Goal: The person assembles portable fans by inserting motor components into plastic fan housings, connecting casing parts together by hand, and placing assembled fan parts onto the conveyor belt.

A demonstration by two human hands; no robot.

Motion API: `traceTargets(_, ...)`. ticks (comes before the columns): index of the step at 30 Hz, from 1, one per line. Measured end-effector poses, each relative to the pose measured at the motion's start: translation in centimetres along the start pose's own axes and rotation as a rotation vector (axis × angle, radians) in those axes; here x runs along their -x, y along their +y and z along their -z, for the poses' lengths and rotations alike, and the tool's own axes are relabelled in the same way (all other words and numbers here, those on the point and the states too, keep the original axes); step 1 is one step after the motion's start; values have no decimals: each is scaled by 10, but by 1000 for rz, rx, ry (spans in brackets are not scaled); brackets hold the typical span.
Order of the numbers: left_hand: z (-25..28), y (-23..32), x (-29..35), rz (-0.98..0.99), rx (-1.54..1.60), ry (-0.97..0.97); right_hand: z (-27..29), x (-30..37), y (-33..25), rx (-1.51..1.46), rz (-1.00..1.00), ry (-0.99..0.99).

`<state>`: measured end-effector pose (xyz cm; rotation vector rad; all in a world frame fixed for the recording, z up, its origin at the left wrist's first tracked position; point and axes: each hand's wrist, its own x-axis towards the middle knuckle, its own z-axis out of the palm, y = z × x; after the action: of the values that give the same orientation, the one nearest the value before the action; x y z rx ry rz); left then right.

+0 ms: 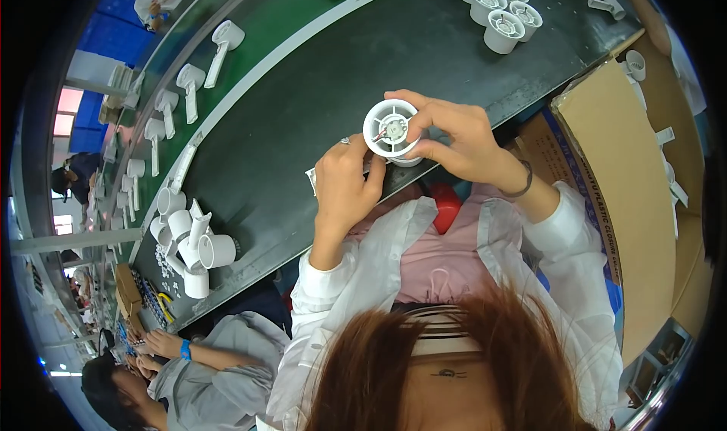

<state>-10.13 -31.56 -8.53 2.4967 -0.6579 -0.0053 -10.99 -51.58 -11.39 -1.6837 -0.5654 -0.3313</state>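
A white round housing (388, 111) with spokes, a small motor at its centre and short red and dark wires is held up in front of me, its open end facing up. My right hand (458, 134) grips its rim, thumb below and fingers over the far side. Against the housing's near-left side is my left hand (347, 177), its fingers curled and a ring on one. The white end of a handle (310, 179) sticks out beside the left hand, which is closed around it. Where this handle meets the round housing is hidden by my fingers.
Several similar white motor housings (503, 28) stand at the far right of the dark table (295, 98). White handled shells (216, 251) are piled at left, more lie along the green conveyor (261, 26). A cardboard box (621, 196) stands at right. Co-workers sit nearby.
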Motion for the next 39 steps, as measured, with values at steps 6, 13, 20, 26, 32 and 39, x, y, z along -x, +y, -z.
traceTargets(6,-8,-1,2,30,87,22,0,13,11,19,15,101)
traceTargets(13,-14,0,-2,19,44,88,14,5,11,-21,32,-9)
traceTargets(20,-18,4,-5,32,10,116,19,6,17,25,83,-32)
traceTargets(26,-20,2,-2,30,-48,173,14,12,18,40,86,-6)
traceTargets(32,-6,-9,3,92,-33,127,13,21,26,108,95,-54)
traceTargets(39,7,-14,7,71,81,-31,6,25,33,165,150,20)
